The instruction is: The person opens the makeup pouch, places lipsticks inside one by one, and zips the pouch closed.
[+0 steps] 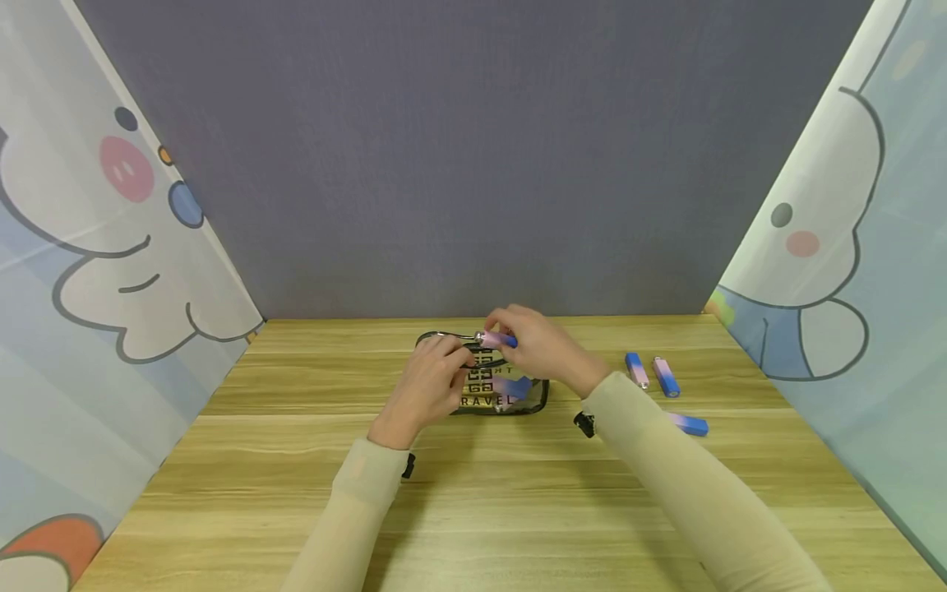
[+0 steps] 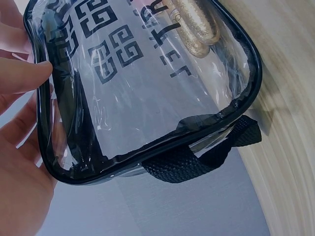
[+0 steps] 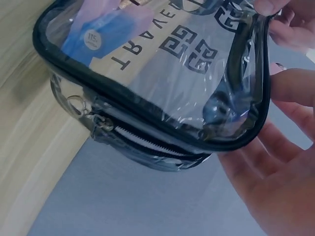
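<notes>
A clear travel pouch [image 1: 546, 399] with black piping and black lettering stands on the table in front of me. My left hand [image 1: 431, 378] grips its upper left edge, fingers bent over the rim. Above the pouch's top opening, my right hand [image 1: 546, 344] pinches a slim pink-and-blue tube [image 1: 496, 339] with a shiny end pointing left. Inside the pouch, a pink-and-blue piece [image 3: 96, 37] with a round sticker shows through the plastic. The left wrist view also shows gold glittery rounded ends [image 2: 202, 24] in there. Fingers of the right hand touch the pouch edge in the right wrist view.
To the right on the wooden table [image 1: 296, 493] lie two more pink-and-blue tubes, one at the left [image 1: 636, 370] and one beside it [image 1: 666, 377]. A third tube [image 1: 690, 424] is partly hidden by my right sleeve. A grey panel [image 1: 473, 164] rises behind the table.
</notes>
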The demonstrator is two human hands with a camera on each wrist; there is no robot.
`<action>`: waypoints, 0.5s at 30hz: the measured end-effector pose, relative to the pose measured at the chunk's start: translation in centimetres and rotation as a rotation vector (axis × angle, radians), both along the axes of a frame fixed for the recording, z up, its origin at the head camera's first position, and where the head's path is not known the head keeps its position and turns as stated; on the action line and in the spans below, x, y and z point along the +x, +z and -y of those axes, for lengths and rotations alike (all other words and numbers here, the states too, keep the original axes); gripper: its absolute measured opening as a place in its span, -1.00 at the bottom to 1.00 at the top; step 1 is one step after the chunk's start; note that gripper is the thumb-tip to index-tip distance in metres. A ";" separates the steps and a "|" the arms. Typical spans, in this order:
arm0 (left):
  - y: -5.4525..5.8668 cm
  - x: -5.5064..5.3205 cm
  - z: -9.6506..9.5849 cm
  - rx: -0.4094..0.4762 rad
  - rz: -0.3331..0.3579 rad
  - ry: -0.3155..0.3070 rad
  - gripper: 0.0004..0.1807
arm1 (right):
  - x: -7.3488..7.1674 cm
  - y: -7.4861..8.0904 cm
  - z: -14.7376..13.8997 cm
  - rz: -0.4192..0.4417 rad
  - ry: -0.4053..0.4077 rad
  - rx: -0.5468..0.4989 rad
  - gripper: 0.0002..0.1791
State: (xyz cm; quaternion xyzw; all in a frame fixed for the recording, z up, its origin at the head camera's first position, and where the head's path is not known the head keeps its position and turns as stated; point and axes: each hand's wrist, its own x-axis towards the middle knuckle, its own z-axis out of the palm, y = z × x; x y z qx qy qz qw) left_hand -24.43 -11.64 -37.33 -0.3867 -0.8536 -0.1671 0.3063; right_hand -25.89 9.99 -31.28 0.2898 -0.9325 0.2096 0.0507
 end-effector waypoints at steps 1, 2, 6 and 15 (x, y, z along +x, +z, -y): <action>0.0 0.0 0.0 0.001 -0.001 -0.001 -0.82 | 0.0 0.0 0.1 0.000 -0.003 0.019 -0.69; 0.0 0.0 0.0 0.002 -0.001 -0.002 -0.82 | 0.1 0.1 0.3 0.000 -0.004 0.037 -0.69; 0.0 0.0 0.0 0.002 -0.008 -0.003 -0.83 | 0.3 0.4 0.7 0.003 0.004 0.081 -0.68; -0.1 -0.1 -0.1 -0.003 -0.015 -0.006 -0.81 | 0.1 0.9 1.0 0.021 0.017 0.143 -0.66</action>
